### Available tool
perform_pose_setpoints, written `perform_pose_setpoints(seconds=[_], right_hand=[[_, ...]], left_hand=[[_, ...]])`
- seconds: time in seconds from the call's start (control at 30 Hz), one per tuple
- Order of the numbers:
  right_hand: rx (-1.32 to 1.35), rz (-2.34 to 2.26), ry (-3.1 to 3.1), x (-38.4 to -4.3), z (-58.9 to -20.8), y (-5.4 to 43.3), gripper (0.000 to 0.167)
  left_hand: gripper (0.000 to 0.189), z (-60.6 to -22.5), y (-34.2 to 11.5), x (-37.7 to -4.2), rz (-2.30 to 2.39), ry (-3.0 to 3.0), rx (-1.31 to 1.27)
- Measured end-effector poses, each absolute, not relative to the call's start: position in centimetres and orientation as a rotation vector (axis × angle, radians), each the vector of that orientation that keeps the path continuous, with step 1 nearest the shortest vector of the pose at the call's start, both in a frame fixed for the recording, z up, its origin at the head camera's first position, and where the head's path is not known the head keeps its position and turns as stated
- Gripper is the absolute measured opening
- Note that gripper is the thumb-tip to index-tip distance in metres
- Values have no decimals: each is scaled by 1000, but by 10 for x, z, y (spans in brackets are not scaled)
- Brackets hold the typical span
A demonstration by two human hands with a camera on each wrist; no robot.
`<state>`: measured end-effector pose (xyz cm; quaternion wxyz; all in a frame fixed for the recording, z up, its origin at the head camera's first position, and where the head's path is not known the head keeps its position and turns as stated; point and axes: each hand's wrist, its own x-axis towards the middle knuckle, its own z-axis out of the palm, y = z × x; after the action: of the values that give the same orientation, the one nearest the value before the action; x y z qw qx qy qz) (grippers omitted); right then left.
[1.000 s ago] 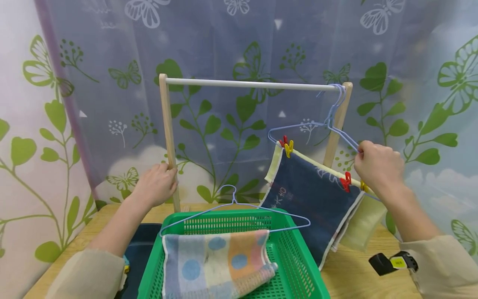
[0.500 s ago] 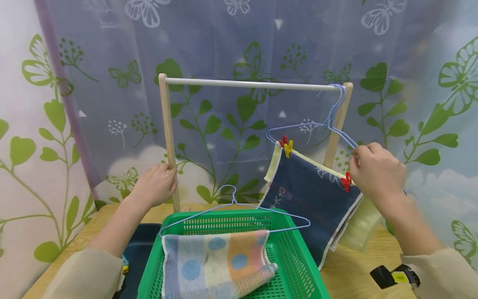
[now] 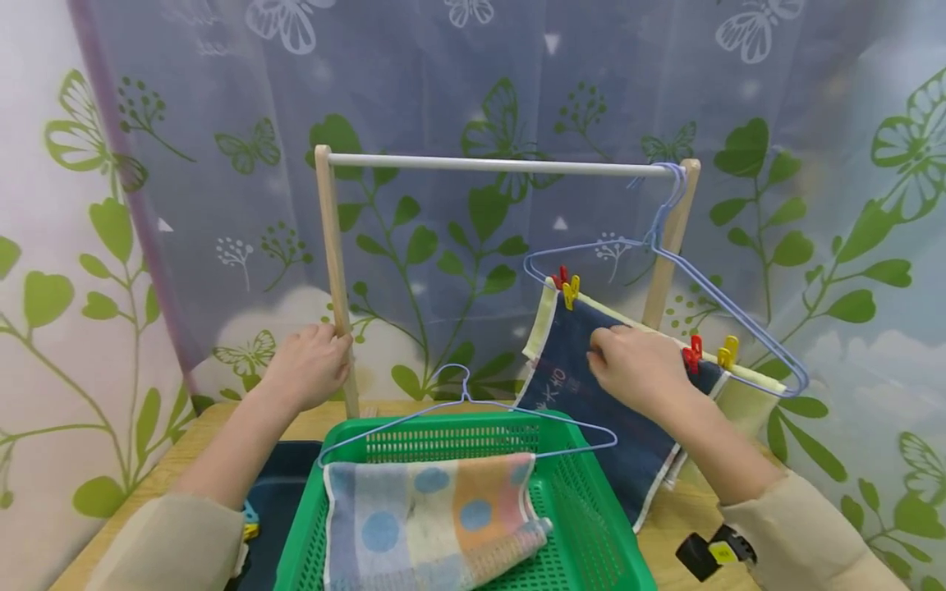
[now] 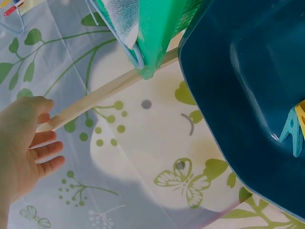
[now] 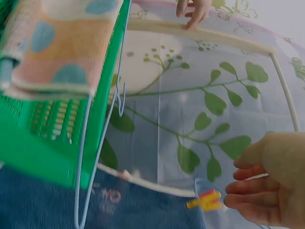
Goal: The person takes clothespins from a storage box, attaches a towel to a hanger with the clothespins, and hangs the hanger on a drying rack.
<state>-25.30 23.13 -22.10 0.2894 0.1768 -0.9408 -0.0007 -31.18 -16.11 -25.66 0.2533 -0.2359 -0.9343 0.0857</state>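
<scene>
My left hand [image 3: 310,361] grips the left wooden post [image 3: 334,254] of a small drying rack, its thumb and fingers around the wood in the left wrist view. My right hand [image 3: 639,365], fingers loosely bent and holding nothing, is in front of a dark blue towel [image 3: 613,443]. That towel hangs tilted from blue wire hangers [image 3: 727,304] hooked at the right end of the white bar [image 3: 502,167]. Red clothespins [image 3: 692,355] and yellow clothespins [image 3: 727,353] pinch its upper edge, and a pale yellow cloth [image 3: 746,406] hangs behind it.
A green basket [image 3: 624,550] stands in front of the rack. On it lies another blue wire hanger [image 3: 466,397] with a checked, dotted towel [image 3: 429,513]. Left of it is a dark blue bin [image 4: 214,143] holding teal [image 4: 293,131] and yellow clothespins. A printed curtain [image 3: 414,82] hangs behind.
My right hand has let go of the hangers' right arm and moved left in front of the dark blue towel, uncovering the right-hand clothespins. My left hand has stayed on the post.
</scene>
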Motion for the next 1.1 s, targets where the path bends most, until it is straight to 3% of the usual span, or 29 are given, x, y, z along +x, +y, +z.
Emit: perform_pose_setpoints(seconds=[0.27,0.53,0.83,1.1], right_hand=[[590,37,-2658,-277,-222,193,20],[622,39,-2806,-299,-240,169,9],[932,-25,-2992,-313,-271,158,7],[1022,-74,-3003,-328,-283,141,20]], left_hand=[[37,-259,-161,-314,244,-2559,-636],[33,-264,-162,-314,203,-2585,-633],[35,-263,-164,-314,5,-2684,-625],[36,-257,-163,-314,-55,-2697,-638]])
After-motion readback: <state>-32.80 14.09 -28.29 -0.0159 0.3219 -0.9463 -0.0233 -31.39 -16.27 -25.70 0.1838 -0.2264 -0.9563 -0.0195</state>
